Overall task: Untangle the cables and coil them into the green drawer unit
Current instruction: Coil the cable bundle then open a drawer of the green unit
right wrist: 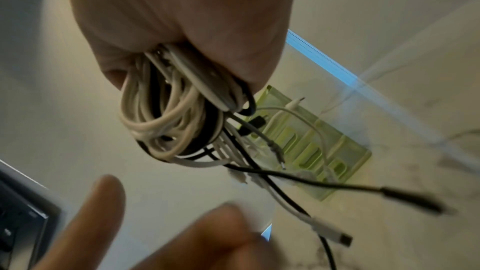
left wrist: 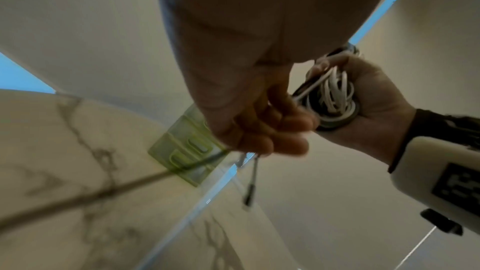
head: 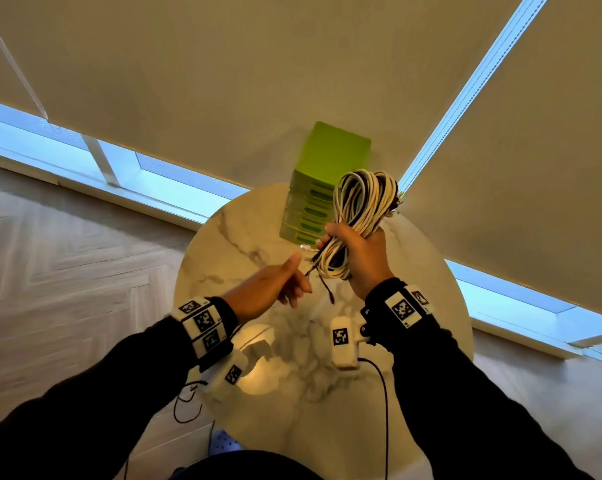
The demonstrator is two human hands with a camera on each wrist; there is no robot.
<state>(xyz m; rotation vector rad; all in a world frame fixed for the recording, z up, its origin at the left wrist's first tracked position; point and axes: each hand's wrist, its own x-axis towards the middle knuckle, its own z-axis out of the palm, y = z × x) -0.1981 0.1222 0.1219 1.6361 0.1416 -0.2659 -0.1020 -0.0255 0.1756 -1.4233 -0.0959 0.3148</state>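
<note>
My right hand is raised over the table and grips a tangled bundle of white and black cables, whose loops stand up above the fist. In the right wrist view the bundle hangs from the fist, with loose ends such as a black plug and a white USB plug trailing out. My left hand, just left of the bundle, has curled fingers that seem to pinch a thin dark cable. A dark plug dangles below. The green drawer unit stands behind the hands with its drawers closed.
The round marble table stands in a corner, its far edge close to walls covered by beige blinds. Wooden floor lies to the left. Thin wires hang from my wrist cameras near the table's front edge.
</note>
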